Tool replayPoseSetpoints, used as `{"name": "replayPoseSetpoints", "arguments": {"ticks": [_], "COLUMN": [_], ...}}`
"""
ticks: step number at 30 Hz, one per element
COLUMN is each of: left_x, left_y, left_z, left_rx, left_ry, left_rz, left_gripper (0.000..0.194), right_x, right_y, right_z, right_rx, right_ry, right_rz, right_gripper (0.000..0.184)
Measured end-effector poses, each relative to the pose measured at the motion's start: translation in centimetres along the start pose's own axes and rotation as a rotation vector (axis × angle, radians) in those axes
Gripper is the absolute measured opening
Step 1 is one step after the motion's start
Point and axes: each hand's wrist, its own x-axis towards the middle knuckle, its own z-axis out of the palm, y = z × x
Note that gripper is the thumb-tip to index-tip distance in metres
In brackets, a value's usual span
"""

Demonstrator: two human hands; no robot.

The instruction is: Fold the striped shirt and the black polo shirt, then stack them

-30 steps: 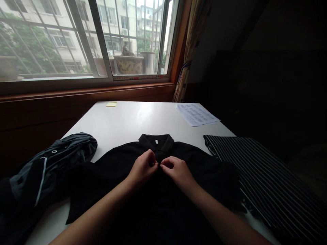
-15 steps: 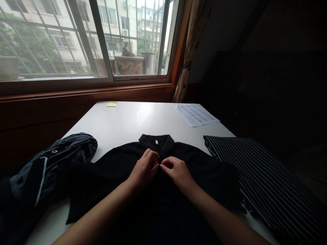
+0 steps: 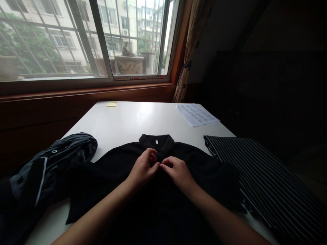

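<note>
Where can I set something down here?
On the white table, between the yellow sticky note, the printed sheets and the polo collar. Nearer, it's crowded: white-piped dark garment at left, black polo shirt under left hand and right hand, striped fabric at right.

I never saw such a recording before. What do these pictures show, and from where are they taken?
There is no machine: a person works with two bare hands. Every picture comes from one camera on the person's head, looking forward and down. A black collared shirt lies spread on a white table. The right hand seems to pinch its front below the collar; the left hand is right beside, but its grip is unclear. At left lies a crumpled dark garment with a white line, at right a black cloth with thin white stripes. Farther back are a small yellow paper note and white printed sheets.
</note>
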Motion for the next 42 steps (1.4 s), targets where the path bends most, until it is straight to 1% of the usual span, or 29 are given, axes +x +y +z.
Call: {"name": "replayPoseSetpoints", "arguments": {"ticks": [4,6,8,12,17,20,27,34,38,42], "left_x": [0.4,0.6,0.7,0.5,0.1,0.0,0.0,0.1,0.0,0.0], "left_y": [0.8,1.1,1.3,1.4,1.0,0.7,0.6,0.2,-0.2,-0.4], "left_z": [-0.8,-1.2,-1.3,-1.0,-0.3,-0.1,-0.3,0.0,0.1,0.3], "left_rx": [-0.001,0.021,0.043,0.084,0.125,0.139,0.146,0.091,0.097,0.069], "left_ry": [-0.061,-0.101,-0.133,-0.132,-0.053,-0.028,-0.037,-0.018,0.003,0.001], "left_rz": [-0.156,-0.217,-0.238,-0.223,-0.189,-0.182,-0.189,-0.209,-0.206,-0.214], "left_gripper": [0.037,0.033,0.027,0.02,0.018,0.017,0.02,0.038,0.037,0.034], "right_x": [-0.1,-0.1,-0.1,-0.2,-0.2,-0.2,-0.2,-0.2,-0.1,0.0], "right_y": [-0.2,-0.4,-0.5,-0.7,-0.6,-0.5,-0.6,-0.5,-0.4,-0.4], "right_z": [0.0,-0.1,-0.1,-0.1,0.0,0.0,0.0,-0.1,-0.2,-0.2], "right_rx": [-0.034,-0.046,-0.057,-0.085,-0.103,-0.101,-0.07,-0.086,-0.094,-0.097], "right_ry": [-0.001,-0.005,-0.009,-0.007,-0.002,0.002,-0.003,-0.013,-0.028,-0.035], "right_rz": [-0.012,-0.021,-0.024,-0.025,-0.026,-0.036,-0.026,-0.035,-0.059,-0.034], "right_gripper": [0.008,0.008,0.008,0.01,0.009,0.008,0.009,0.008,0.008,0.007]}}
